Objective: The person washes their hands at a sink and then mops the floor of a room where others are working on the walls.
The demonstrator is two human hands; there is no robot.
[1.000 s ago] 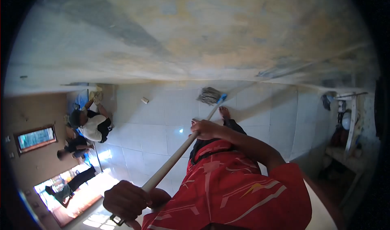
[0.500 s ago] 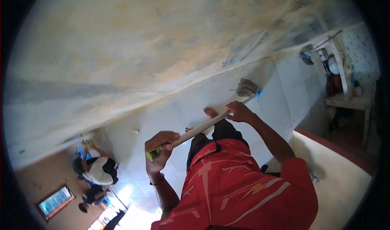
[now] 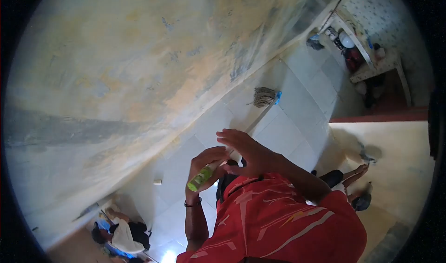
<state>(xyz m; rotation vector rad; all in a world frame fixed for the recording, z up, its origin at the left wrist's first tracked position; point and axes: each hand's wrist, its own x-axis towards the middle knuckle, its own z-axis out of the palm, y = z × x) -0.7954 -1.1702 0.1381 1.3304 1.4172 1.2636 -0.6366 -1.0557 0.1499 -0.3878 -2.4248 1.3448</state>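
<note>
A string mop with a grey head (image 3: pixel 265 97) and a blue socket (image 3: pixel 278 98) rests on the tiled floor near the wall. Its pale handle (image 3: pixel 258 121) slants up toward me and ends in a green grip (image 3: pixel 200 178). Close to that end, my left hand (image 3: pixel 202 164) is closed around the handle, a dark bracelet at the wrist. My right hand (image 3: pixel 248 152) is right beside it, fingers stretched out and thumb apart, over the handle and hiding part of it.
A stained wall (image 3: pixel 139 67) runs along the left. On the floor lies a small pale object (image 3: pixel 158 182). One person (image 3: pixel 124 233) is low at the bottom left, another (image 3: pixel 361 199) at the right by a low wall (image 3: pixel 390 146). A table (image 3: pixel 378 70) stands at the upper right.
My right hand has come off its grip lower on the handle and up beside my left hand, its fingers now spread. The view has turned, and a person now shows at the right.
</note>
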